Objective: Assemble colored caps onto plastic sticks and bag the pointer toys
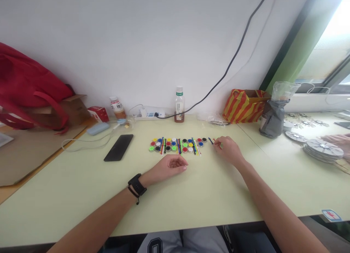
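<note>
Small round coloured pieces (168, 144) in red, yellow, blue, white, black and green lie in blocks across the middle of the table. Between the blocks stand bundles of thin coloured plastic sticks (194, 146). My right hand (226, 150) is at the right end of the row, its fingertips pinched on a few thin sticks (211, 140); a dark blue one pokes out, and the rest is mostly covered. Just below the row, my left hand (171, 166) rests with fingers loosely curled and thumb apart, nothing visible in it.
A black phone (118, 147) lies left. Along the wall are a drink bottle (179, 105), a power strip (153, 113) and a striped bag (242, 106). Stacked grey discs (322, 150) sit right, near another person's hand (337, 140). A red bag (30, 85) occupies the far left.
</note>
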The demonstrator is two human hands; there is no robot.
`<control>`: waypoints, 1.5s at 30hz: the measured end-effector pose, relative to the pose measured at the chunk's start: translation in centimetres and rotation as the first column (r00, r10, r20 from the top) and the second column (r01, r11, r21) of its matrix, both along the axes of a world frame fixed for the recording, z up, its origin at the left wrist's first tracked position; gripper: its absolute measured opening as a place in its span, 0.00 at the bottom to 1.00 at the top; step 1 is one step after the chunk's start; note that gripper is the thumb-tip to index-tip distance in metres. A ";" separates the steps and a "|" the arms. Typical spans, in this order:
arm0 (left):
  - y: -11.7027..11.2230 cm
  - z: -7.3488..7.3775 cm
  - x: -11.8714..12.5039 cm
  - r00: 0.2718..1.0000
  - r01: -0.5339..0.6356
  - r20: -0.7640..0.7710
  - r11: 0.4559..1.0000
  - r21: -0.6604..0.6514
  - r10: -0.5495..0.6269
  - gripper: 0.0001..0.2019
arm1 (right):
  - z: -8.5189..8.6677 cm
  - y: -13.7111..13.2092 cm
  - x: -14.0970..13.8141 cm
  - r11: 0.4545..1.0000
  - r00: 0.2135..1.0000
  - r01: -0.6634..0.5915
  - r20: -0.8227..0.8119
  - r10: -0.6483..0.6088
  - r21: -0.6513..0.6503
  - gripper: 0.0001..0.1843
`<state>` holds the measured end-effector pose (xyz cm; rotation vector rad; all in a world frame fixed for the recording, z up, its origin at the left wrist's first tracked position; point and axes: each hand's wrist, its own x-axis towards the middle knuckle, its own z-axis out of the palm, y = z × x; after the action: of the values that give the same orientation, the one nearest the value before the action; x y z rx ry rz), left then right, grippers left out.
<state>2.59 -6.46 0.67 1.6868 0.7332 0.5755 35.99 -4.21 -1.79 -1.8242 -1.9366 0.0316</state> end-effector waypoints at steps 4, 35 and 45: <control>0.0 -0.1 0.0 1.000 0.001 0.012 1.000 0.004 -0.001 0.15 | 0.4 0.0 0.0 0.999 0.966 0.019 -0.259 -0.008 0.040 0.07; -0.2 0.2 0.0 1.000 0.007 0.023 1.000 0.003 -0.007 0.15 | -0.8 0.6 -1.2 1.000 0.747 -0.018 -0.665 0.003 -0.016 0.06; -0.1 0.0 0.0 1.000 0.004 0.017 1.000 0.001 -0.004 0.14 | 1.4 -0.4 -0.9 0.998 0.843 0.056 -0.534 -0.061 -0.025 0.07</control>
<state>2.58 -6.59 0.66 1.6814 0.7175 0.5870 35.11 -4.61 -0.38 -1.6486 -1.4819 0.4805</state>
